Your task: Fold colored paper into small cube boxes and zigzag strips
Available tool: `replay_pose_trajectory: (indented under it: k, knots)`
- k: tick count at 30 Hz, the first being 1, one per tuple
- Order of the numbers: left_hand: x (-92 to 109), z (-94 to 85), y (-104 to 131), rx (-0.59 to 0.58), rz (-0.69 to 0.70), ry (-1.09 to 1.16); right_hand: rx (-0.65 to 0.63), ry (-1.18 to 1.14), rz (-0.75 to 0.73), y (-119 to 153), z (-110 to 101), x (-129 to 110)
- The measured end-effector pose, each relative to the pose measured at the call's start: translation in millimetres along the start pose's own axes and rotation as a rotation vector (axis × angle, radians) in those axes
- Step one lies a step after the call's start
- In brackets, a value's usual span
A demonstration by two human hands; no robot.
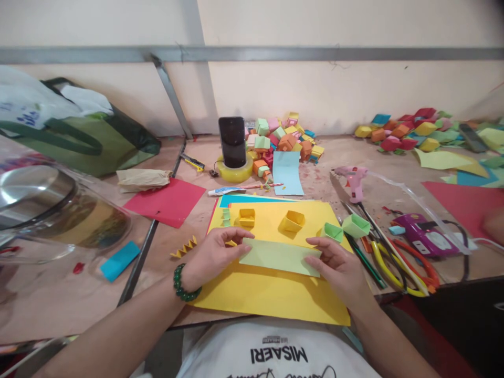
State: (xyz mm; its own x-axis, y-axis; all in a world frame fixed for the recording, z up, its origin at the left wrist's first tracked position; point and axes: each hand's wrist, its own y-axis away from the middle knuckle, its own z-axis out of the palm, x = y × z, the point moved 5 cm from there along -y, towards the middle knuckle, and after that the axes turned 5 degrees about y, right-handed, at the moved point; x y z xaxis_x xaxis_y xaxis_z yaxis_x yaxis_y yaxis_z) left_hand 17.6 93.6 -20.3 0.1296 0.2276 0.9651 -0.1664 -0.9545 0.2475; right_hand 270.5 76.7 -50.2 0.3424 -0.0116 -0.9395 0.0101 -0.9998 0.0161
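Observation:
A pale green paper strip (280,257) is stretched level between my two hands, above a yellow sheet (271,296). My left hand (218,254), with a green bead bracelet at the wrist, pinches its left end. The right end is pinched by my right hand (333,262). Behind the strip stand two folded yellow paper boxes, one at the left (247,218) and one near the middle (293,221). Two light green boxes (331,231) (356,225) sit beyond my right hand. A zigzag-folded yellow strip (184,249) lies beside my left wrist.
A phone (232,142) stands in a yellow tape roll (235,170), beside a pile of colored paper boxes (287,142). At right are a pink glue gun (355,182), scissors (397,268) and a purple device (421,236). A glass jar (90,215) is at left.

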Motion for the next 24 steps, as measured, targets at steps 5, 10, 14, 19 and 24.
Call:
replay_pose_trajectory:
  k: [5,10,14,19,24]
  knots:
    - [11,1.4,3,-0.033,0.131,-0.099,0.055,0.091,-0.108,1,-2,-3]
    - [43,1.0,19,-0.023,0.565,-0.376,0.224,0.342,-0.576,17,-16,-29]
    - [45,3.0,35,-0.038,0.939,-0.705,0.260,0.650,-0.908,34,-23,-42]
    - [22,10.4,31,-0.196,1.005,-0.896,0.000,0.693,-0.994,34,-14,-35]
    - [18,27.8,23,-0.388,0.925,-0.987,-0.145,0.619,-0.901,26,-8,-29]
